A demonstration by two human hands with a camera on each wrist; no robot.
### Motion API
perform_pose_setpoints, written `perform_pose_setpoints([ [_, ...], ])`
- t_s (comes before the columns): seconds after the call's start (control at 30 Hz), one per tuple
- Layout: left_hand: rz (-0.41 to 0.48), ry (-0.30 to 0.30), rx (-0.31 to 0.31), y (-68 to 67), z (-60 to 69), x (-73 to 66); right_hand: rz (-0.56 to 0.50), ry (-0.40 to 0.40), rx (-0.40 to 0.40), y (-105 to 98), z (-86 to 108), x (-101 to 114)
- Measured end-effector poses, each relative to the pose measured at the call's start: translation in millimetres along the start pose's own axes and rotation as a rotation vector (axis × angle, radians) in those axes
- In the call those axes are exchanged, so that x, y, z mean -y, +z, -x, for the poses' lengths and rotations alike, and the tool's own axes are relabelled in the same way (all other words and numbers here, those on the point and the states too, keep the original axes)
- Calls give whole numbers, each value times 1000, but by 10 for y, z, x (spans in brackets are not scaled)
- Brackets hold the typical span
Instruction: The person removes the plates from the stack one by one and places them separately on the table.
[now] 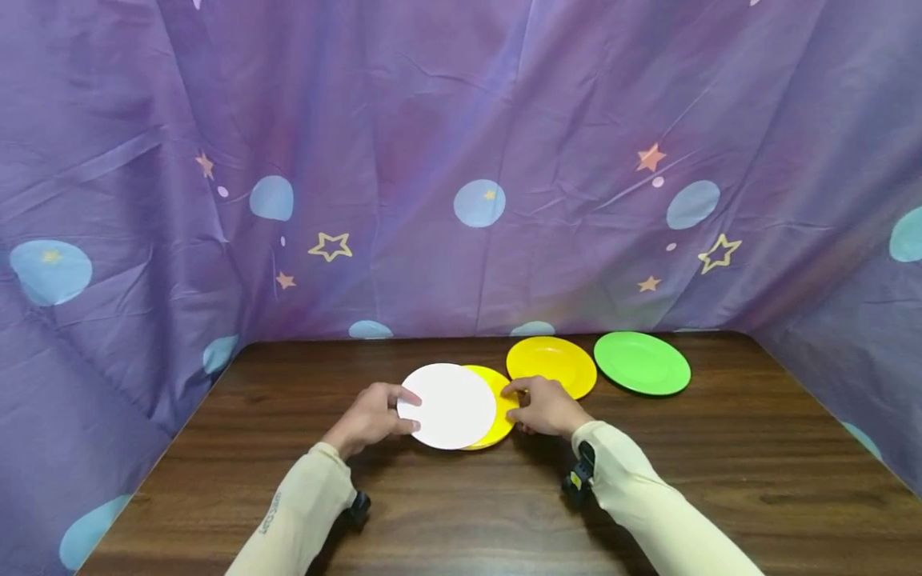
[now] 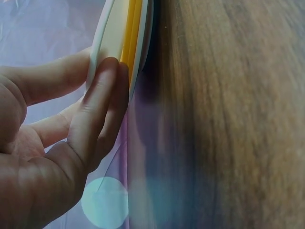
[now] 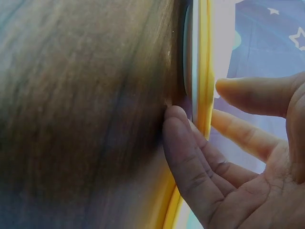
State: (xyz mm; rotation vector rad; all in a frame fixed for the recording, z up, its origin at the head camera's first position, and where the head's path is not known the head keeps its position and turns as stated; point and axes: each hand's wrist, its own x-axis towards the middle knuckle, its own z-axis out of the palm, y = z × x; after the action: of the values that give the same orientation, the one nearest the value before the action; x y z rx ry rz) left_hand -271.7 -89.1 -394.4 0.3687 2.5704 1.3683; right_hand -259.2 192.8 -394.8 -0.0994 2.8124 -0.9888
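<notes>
Plates, two hands. From my end the step in hand reads as stacking or squaring up a pile, with the white plate [image 1: 446, 406] as the top piece. It sits centre-left on the surface [image 1: 461, 512], above the near yellow plate [image 1: 495, 383] and covering most of it, shifted off to the left.

Left hand [image 1: 370, 416] pinches the white plate's left rim, thumb on top, fingers underneath. Right hand [image 1: 547, 406] curls round the near yellow plate's right rim, thumb above and fingers below; I read that as a pinch (can't tell if it also takes in the plates beneath). Wrist views give me a white rim [image 3: 195, 57] and a dark rim [image 2: 153, 33] lower in the pile.

Next move, my call: slide the white plate right until its edge lines up with the yellow one, then lower it evenly and keep fingertips from getting trapped.

Orientation: round plate, so no long axis and no pointing end to log. It lies close to level; the left wrist view shows a gap under its left rim, and its upper face is washed out.

Far yellow plate [image 1: 551, 364] and green plate [image 1: 643, 364] lie beyond, to the right.
</notes>
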Motion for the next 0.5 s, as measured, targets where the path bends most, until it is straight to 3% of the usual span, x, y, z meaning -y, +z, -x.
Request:
perform_pose_setpoints([
  [0.5, 41, 0, -2, -79, 29, 73, -5, -25, -28, 9, 5, -1],
])
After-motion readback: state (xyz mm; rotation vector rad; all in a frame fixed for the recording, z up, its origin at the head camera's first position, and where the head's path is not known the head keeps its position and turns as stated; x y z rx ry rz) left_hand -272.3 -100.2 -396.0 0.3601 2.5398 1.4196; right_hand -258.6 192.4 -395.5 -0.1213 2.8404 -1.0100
